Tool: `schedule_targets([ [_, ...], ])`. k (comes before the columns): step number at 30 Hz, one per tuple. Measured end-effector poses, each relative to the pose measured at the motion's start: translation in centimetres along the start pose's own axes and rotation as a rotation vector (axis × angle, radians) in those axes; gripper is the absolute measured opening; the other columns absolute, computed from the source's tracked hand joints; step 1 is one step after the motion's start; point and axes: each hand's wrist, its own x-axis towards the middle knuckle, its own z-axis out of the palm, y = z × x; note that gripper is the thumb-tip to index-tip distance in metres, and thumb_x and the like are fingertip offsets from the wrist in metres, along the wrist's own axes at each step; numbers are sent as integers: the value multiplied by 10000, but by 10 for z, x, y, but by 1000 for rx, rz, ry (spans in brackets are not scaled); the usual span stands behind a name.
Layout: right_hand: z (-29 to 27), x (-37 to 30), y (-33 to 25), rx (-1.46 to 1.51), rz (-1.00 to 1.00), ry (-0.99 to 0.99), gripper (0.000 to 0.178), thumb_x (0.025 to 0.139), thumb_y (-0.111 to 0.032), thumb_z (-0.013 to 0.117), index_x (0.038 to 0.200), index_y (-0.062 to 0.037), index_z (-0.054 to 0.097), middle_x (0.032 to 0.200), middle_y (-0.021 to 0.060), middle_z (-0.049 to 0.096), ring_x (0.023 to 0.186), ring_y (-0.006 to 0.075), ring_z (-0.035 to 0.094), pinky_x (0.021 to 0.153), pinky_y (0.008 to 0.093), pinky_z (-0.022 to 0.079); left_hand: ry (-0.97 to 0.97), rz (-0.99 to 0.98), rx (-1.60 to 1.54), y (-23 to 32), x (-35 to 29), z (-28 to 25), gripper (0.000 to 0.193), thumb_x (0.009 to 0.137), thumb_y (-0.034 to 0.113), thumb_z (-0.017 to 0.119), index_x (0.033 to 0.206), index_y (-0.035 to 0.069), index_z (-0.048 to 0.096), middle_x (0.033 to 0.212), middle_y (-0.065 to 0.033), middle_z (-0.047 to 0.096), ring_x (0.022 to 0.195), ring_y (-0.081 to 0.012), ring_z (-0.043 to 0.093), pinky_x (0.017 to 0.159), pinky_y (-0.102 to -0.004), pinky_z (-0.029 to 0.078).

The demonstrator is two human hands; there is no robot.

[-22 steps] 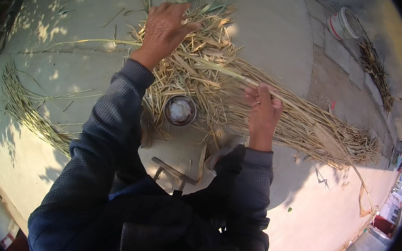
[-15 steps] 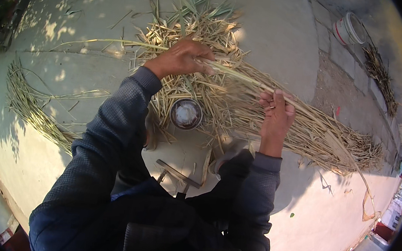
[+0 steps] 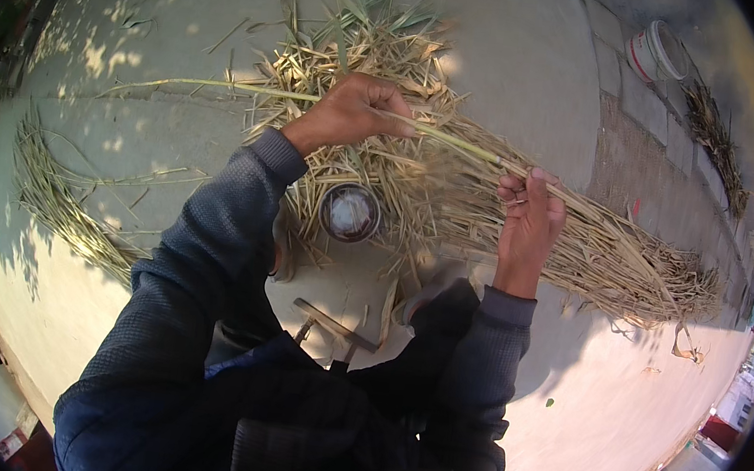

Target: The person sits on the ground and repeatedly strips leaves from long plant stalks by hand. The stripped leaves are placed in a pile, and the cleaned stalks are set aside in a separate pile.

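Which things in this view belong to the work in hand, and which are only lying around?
Likely belonging to the work:
long stalk, held by left hand and right hand
stalk bundle at right
loose straw heap

Apparently just lying around:
white bucket, upper right
dark brushwood beside it
round container; its use is unclear

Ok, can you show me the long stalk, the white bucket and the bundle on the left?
Long stalk [image 3: 453, 140]: head view, on its greenish stretch.
White bucket [image 3: 642, 55]: head view, on its outer side wall.
Bundle on the left [image 3: 72, 216]: head view, around its middle.
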Motion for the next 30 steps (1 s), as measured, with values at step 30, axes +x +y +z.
schedule_targets([
  [30,-26,15,-6,-77,54,-98,226,1006,-106,656,1202,-10,597,1083,146,717,876,176,668,841,325,551,414,83,483,-24,-15,-48,288,962,281,735,804,60,638,696,-89,681,612,-216,657,615,-378,524],
])
